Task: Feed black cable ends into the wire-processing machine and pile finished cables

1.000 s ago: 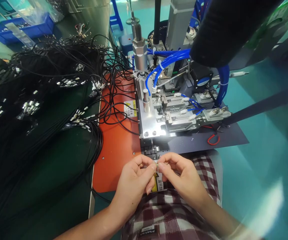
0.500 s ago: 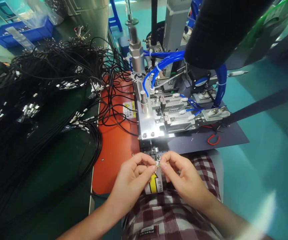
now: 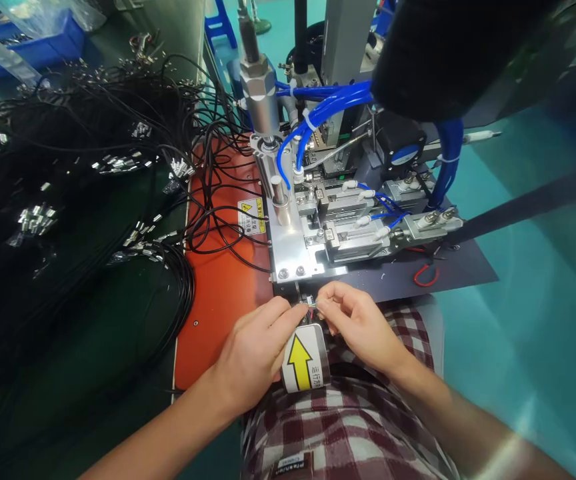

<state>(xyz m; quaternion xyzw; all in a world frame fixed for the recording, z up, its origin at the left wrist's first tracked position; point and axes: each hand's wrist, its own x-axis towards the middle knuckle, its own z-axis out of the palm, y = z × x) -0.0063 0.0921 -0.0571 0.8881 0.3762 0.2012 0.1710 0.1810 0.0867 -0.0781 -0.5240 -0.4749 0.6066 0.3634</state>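
My left hand (image 3: 261, 343), back upward, is closed with thumb and forefinger pinched at the front of the machine (image 3: 291, 247). My right hand (image 3: 363, 327) pinches from the other side, its fingertips nearly touching the left ones. Between them show thin wires (image 3: 311, 308), one of them red, largely covered by the fingers. They are right at a small dark fixture below the machine's metal plate. Beneath the hands is a white label with a yellow arrow (image 3: 299, 363).
Black cables (image 3: 218, 193) run across the orange board (image 3: 218, 307) into the machine's left side. Bundles of cables with shiny ends (image 3: 38, 217) cover the dark table at left. Blue air hoses (image 3: 338, 100) arch above the machine. A red wire loop (image 3: 425, 275) lies at right.
Both hands have moved forward to the small fixture, still pinching. My left hand has turned more back-up, and more of the arrow label shows. The view has shifted slightly.
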